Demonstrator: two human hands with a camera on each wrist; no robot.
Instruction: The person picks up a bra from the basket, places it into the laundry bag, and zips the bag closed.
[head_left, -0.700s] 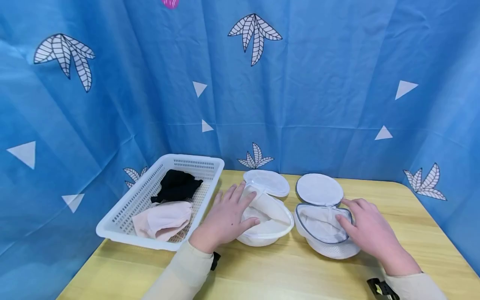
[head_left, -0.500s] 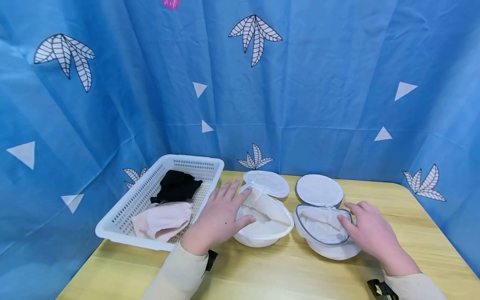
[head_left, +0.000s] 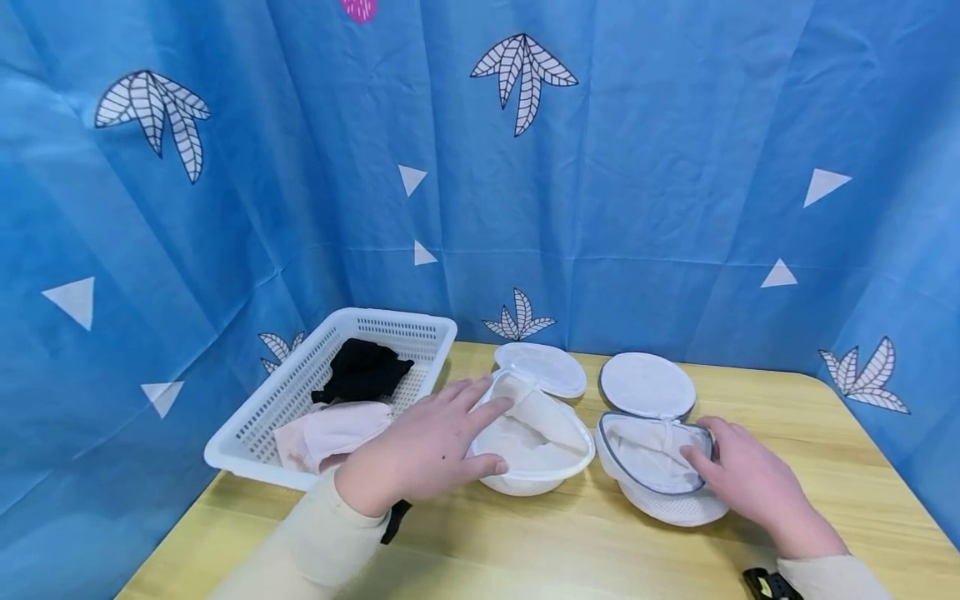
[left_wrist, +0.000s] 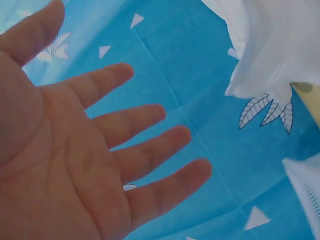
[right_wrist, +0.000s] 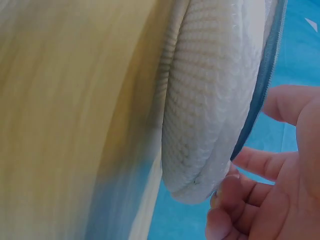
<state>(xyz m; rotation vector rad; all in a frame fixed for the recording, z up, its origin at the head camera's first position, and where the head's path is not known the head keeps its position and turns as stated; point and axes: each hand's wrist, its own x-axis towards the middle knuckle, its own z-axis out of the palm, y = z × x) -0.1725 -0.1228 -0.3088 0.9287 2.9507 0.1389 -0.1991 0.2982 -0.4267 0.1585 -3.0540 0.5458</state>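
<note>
Two white mesh laundry bags stand on the table with their round lids folded back. My left hand [head_left: 427, 446], fingers spread and straight, hovers between the basket and the left laundry bag [head_left: 536, 458]; the left wrist view shows its bare palm [left_wrist: 60, 165]. At the right laundry bag [head_left: 671, 504], which has a grey zipper edge [right_wrist: 265, 75], is my right hand [head_left: 753, 483]. Its thumb [right_wrist: 287, 102] lies at the zipper edge, with the index finger lower along the same edge and apart from the thumb. The other fingers bend loosely beside the mesh wall.
A white plastic basket [head_left: 251, 471] at the left holds a black cloth item [head_left: 363, 371] and a pale pink one [head_left: 337, 433]. The wooden table [head_left: 570, 554] ends at a blue patterned curtain [head_left: 637, 167] behind and at the sides.
My left hand has drawn back leftward from the left laundry bag toward the basket. My right hand stays at the right bag's edge. The head view has shifted slightly.
</note>
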